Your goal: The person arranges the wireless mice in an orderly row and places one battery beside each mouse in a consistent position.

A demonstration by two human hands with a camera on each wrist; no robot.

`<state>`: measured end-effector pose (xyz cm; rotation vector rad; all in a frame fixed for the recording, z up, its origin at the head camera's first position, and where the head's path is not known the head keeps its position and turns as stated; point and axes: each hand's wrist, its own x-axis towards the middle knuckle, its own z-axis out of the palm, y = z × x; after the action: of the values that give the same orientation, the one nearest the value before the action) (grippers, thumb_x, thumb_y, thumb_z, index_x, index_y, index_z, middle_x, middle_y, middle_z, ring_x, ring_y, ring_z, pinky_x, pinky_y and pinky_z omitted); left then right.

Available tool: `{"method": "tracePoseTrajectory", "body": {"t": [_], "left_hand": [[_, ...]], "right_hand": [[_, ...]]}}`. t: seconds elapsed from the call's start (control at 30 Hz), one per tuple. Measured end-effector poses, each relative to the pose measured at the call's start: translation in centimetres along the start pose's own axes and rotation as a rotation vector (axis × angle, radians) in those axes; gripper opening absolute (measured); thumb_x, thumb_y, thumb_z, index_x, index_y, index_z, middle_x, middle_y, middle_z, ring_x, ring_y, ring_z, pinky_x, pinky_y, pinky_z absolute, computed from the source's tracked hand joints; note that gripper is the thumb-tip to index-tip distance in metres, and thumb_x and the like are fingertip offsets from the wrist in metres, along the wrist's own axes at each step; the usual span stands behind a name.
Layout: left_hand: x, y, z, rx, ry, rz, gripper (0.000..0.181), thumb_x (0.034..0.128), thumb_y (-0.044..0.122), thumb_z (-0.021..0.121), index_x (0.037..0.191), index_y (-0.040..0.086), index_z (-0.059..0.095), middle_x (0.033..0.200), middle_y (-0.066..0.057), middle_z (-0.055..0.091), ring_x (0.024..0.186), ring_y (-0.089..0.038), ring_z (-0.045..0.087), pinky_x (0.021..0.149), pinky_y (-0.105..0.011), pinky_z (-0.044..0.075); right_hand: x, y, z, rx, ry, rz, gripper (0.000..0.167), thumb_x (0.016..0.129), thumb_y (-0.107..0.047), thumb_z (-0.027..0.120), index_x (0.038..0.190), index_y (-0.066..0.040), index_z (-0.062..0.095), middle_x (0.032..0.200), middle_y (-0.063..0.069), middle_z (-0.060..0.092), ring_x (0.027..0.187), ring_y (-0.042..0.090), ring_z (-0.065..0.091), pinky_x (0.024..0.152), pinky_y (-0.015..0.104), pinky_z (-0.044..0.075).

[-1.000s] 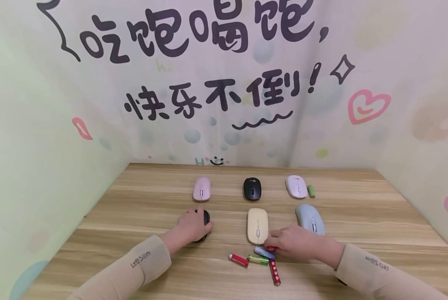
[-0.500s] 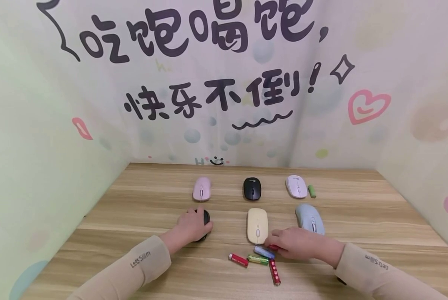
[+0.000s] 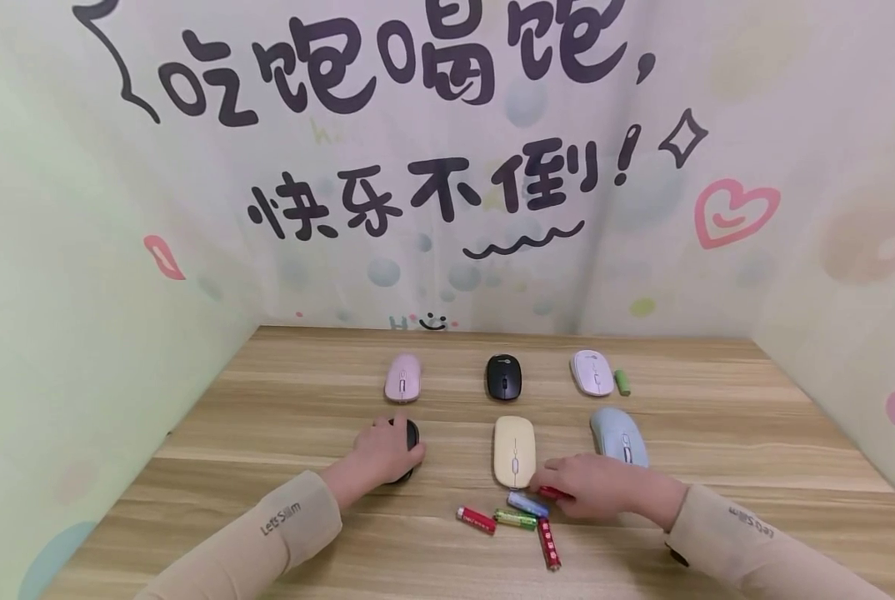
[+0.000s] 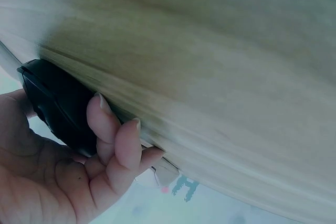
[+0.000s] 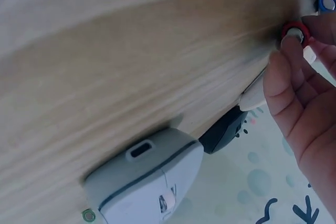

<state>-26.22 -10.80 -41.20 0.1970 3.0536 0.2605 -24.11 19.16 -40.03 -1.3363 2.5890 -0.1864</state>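
Note:
My left hand (image 3: 382,450) grips a black mouse (image 3: 412,437) on the table; in the left wrist view its fingers (image 4: 107,129) curl along the side of that mouse (image 4: 60,103). My right hand (image 3: 590,485) pinches a red battery (image 3: 555,494), whose end (image 5: 295,32) shows between thumb and fingertips in the right wrist view. Just left of it lie a blue battery (image 3: 527,504) and a green one (image 3: 516,519), with red batteries (image 3: 477,520) (image 3: 548,544) nearby. A cream mouse (image 3: 515,452) is directly beyond the blue battery.
A pink mouse (image 3: 403,378), another black mouse (image 3: 504,377) and a white-lilac mouse (image 3: 593,372) stand in the back row, a green battery (image 3: 622,382) beside the last. The light blue mouse (image 3: 620,437) is just beyond my right hand. Printed cloth (image 3: 447,283) rises behind the table.
The red battery at my right fingertips has shifted slightly to the right and shows more. My left hand has stayed on the black mouse.

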Motion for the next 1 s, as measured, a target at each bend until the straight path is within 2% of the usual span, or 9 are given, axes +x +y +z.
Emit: {"method": "tracePoseTrajectory", "body": {"t": [0.2, 0.3, 0.53, 0.73, 0.87, 1.0], "left_hand": [[-0.1, 0.2, -0.2, 0.006, -0.011, -0.003, 0.060, 0.0872, 0.042, 0.051, 0.129, 0.000, 0.042, 0.109, -0.029, 0.052, 0.085, -0.036, 0.057, 0.071, -0.046, 0.048], [0.0, 0.1, 0.0, 0.004, -0.006, 0.000, 0.059, 0.0870, 0.041, 0.051, 0.128, -0.001, 0.042, 0.108, -0.029, 0.052, 0.086, -0.037, 0.057, 0.071, -0.046, 0.048], [0.1, 0.1, 0.0, 0.006, -0.003, -0.002, 0.060, 0.0870, 0.042, 0.051, 0.128, -0.001, 0.042, 0.109, -0.029, 0.052, 0.087, -0.037, 0.057, 0.071, -0.046, 0.048], [0.3, -0.1, -0.1, 0.010, 0.008, 0.002, 0.061, 0.0870, 0.042, 0.051, 0.129, -0.001, 0.042, 0.108, -0.029, 0.052, 0.086, -0.036, 0.058, 0.070, -0.046, 0.048], [0.3, 0.0, -0.1, 0.013, -0.004, 0.002, 0.060, 0.0872, 0.043, 0.051, 0.128, -0.001, 0.043, 0.108, -0.028, 0.052, 0.086, -0.035, 0.057, 0.072, -0.045, 0.047], [0.0, 0.1, -0.1, 0.008, -0.006, -0.004, 0.059, 0.0869, 0.043, 0.052, 0.126, 0.000, 0.044, 0.107, -0.027, 0.053, 0.085, -0.035, 0.057, 0.072, -0.045, 0.047]], "right_hand": [[0.2, 1.3, -1.6, 0.041, 0.013, -0.042, 0.028, 0.079, -0.001, 0.057, 0.102, -0.017, 0.062, 0.081, -0.012, 0.054, 0.070, -0.002, 0.045, 0.064, 0.018, 0.044], [0.8, 2.3, -3.4, 0.103, 0.021, -0.001, 0.026, 0.082, -0.002, 0.054, 0.103, -0.014, 0.061, 0.076, -0.012, 0.051, 0.068, 0.000, 0.045, 0.063, 0.019, 0.043], [3.6, 5.1, -7.3, 0.402, 0.144, 0.278, 0.031, 0.084, -0.001, 0.049, 0.115, -0.006, 0.053, 0.072, 0.002, 0.051, 0.052, 0.010, 0.047, 0.048, 0.025, 0.043], [7.2, 8.0, -7.8, 0.630, 0.184, 0.486, 0.035, 0.085, 0.000, 0.044, 0.120, 0.003, 0.043, 0.067, 0.010, 0.051, 0.051, 0.014, 0.046, 0.049, 0.028, 0.046], [8.9, 9.7, -6.6, 0.628, 0.168, 0.644, 0.037, 0.087, -0.002, 0.045, 0.123, 0.007, 0.040, 0.065, 0.009, 0.051, 0.050, 0.014, 0.047, 0.048, 0.026, 0.047], [9.9, 10.9, -5.0, 0.564, 0.160, 0.719, 0.035, 0.089, -0.004, 0.047, 0.121, 0.009, 0.043, 0.065, 0.008, 0.053, 0.050, 0.013, 0.049, 0.048, 0.025, 0.047]]}}
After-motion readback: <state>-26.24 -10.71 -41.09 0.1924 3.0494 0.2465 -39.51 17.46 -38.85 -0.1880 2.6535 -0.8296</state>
